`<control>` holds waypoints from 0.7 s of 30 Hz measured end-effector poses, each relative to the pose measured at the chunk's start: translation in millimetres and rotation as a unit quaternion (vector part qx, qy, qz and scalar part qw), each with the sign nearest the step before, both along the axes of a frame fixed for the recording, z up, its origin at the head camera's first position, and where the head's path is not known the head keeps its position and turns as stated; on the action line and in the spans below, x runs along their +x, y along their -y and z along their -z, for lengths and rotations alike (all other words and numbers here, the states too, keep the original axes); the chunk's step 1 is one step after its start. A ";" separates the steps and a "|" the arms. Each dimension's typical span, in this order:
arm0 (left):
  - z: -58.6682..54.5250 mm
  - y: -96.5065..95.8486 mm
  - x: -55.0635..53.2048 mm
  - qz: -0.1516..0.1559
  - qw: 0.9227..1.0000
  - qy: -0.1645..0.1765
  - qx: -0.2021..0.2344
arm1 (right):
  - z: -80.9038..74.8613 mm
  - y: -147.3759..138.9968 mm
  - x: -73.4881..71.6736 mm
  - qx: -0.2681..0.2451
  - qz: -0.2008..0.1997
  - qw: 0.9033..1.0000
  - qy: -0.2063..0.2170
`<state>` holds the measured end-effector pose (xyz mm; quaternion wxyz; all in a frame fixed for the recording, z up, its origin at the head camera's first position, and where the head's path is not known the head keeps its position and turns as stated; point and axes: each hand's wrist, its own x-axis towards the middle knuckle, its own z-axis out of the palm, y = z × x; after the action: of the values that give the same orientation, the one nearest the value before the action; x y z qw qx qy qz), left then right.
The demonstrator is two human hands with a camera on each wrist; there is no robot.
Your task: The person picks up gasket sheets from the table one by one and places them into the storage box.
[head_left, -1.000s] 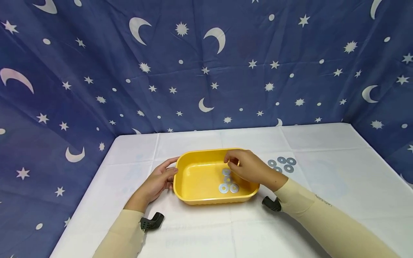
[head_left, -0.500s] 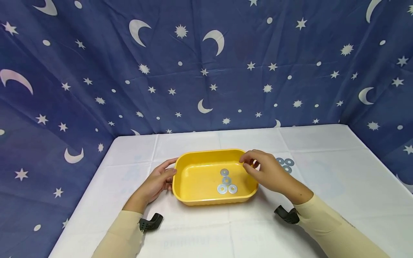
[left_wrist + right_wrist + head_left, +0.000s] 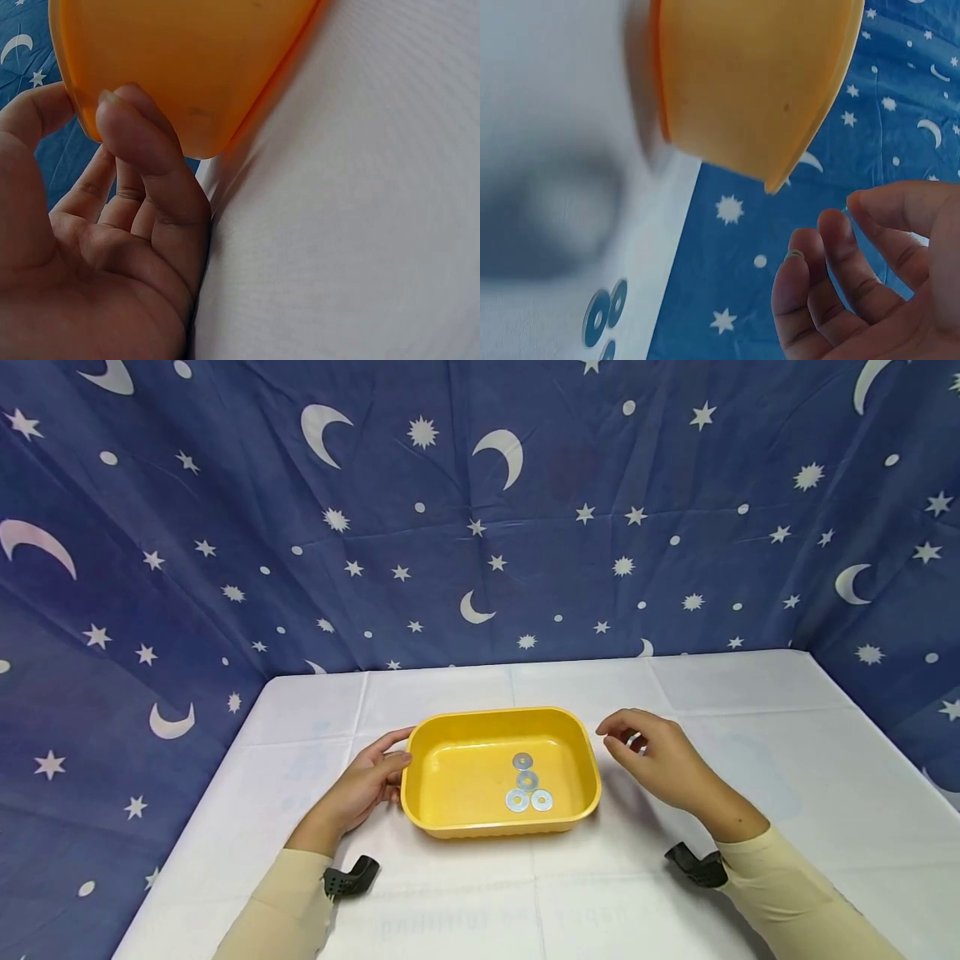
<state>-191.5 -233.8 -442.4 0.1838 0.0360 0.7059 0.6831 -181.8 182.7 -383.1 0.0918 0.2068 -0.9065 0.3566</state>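
A yellow plastic tub [image 3: 457,785] sits on the white-covered table, with several flat metal washers [image 3: 542,800] lying on its floor towards the right. My left hand [image 3: 362,787] holds the tub's left end, thumb at the rim and fingers against the outer wall; the left wrist view shows thumb and index finger on the tub wall [image 3: 202,52]. Just right of the tub, my right hand [image 3: 660,758] hovers with fingers loosely bent and nothing between them. Loose washers [image 3: 595,318] on the table show in the right wrist view; in the head view that hand mostly hides them.
White cloth [image 3: 450,902] covers the table. A dark blue curtain [image 3: 390,460] with moons and stars stands behind it and along both sides. Each wrist wears a black camera mount, such as the left one [image 3: 352,877].
My right hand has moved from over the tub out to the right, past its rim, now covering the loose washers in the head view. The left hand keeps its hold.
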 end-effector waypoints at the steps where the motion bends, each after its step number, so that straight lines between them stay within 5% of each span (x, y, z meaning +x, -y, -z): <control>1: 0.2 -0.1 0.2 -0.001 1.000 0.000 0.000 | 0.9 -2.1 -0.7 0.000 0.003 1.000 -0.003; 21: -0.4 0.7 0.0 0.006 1.000 -0.004 -0.001 | 8.8 -28.9 -11.9 0.017 0.046 0.998 0.038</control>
<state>-191.5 -234.5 -442.0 0.1852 0.0426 0.7072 0.6810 -193.8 211.6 -391.9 0.0702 0.1529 -0.9238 0.3438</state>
